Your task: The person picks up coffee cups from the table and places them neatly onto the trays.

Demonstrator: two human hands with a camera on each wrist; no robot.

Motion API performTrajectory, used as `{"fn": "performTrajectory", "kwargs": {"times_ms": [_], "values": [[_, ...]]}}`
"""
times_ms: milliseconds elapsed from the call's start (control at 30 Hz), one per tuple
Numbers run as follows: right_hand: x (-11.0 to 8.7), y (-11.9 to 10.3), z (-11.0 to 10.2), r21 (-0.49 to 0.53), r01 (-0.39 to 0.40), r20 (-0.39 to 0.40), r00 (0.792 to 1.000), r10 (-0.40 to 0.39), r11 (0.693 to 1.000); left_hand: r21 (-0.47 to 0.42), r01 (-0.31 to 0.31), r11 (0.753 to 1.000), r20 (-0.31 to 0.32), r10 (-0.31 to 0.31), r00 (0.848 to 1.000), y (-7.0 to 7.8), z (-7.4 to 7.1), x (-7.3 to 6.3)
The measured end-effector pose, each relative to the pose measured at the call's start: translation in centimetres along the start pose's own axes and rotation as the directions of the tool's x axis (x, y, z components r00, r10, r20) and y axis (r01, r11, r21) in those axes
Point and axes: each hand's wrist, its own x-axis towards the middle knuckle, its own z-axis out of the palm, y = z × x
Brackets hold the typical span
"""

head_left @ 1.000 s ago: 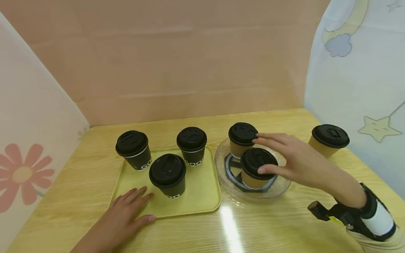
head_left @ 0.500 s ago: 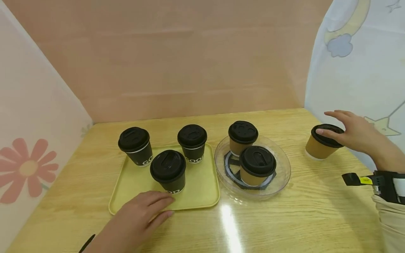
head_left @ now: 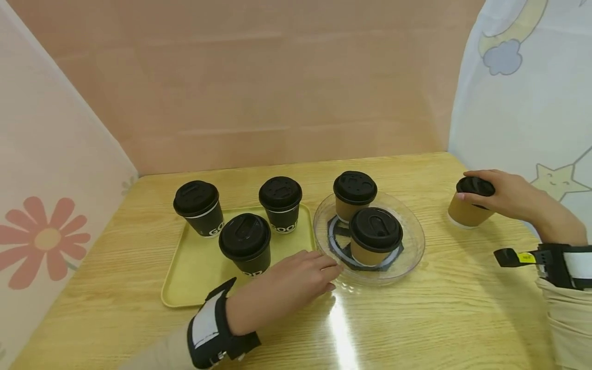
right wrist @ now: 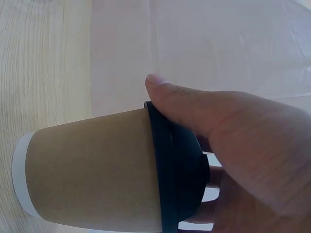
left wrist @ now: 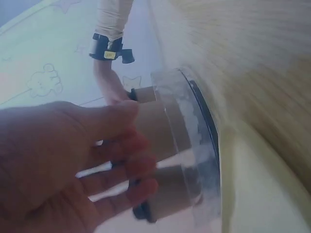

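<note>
My right hand (head_left: 513, 198) grips the black lid of a brown paper coffee cup (head_left: 468, 211) standing at the right side of the table. In the right wrist view the thumb lies along the rim of the lid (right wrist: 167, 165). My left hand (head_left: 300, 275) reaches across the front of the yellow tray, fingers loosely bent and holding nothing, fingertips close to the near left rim of a round clear plastic dish (head_left: 416, 246). Two brown lidded cups stand in that dish, one in front (head_left: 370, 253) and one behind (head_left: 348, 209).
On the yellow tray (head_left: 189, 288) stand three black lidded cups: back left (head_left: 205, 221), back right (head_left: 283, 218) and front (head_left: 252, 262). Fabric walls enclose the wooden table (head_left: 430, 318) at the back and both sides.
My right hand has moved from above the dish to the cup at the right and now grips its lid. My left hand has moved rightward from the tray's front left to the dish.
</note>
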Motion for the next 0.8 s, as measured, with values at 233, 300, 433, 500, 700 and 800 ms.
{"fn": "performTrajectory", "kwargs": {"times_ms": [233, 300, 433, 500, 700, 800], "values": [[0.0, 0.3, 0.2, 0.007, -0.006, 0.006, 1.0, 0.006, 1.0, 0.133, 0.02, 0.991, 0.044, -0.026, 0.999, -0.2, 2.6, 2.8], [0.2, 0.3, 0.3, 0.011, -0.006, 0.01, 1.0, 0.006, 1.0, 0.146, 0.029, 0.989, 0.046, -0.036, 0.998, -0.3, 3.2, 3.0], [0.3, -0.1, 0.4, 0.018, -0.005, 0.021, 1.0, 0.005, 1.0, 0.126, 0.065, 0.99, 0.032, -0.07, 0.997, -0.9, 3.8, 2.5], [0.2, -0.2, 0.5, 0.02, -0.007, 0.022, 1.0, 0.007, 1.0, 0.094, 0.092, 0.991, 0.03, -0.095, 0.995, -1.4, 3.9, 2.2], [0.0, -0.4, 0.6, 0.022, -0.013, 0.023, 1.0, 0.012, 1.0, 0.093, 0.15, 0.984, 0.037, -0.154, 0.987, -2.6, 3.6, 1.8], [-0.2, -0.4, 0.5, 0.015, -0.014, 0.025, 1.0, 0.014, 1.0, 0.106, 0.128, 0.986, 0.001, -0.129, 0.992, -1.9, 3.2, 1.9]]}}
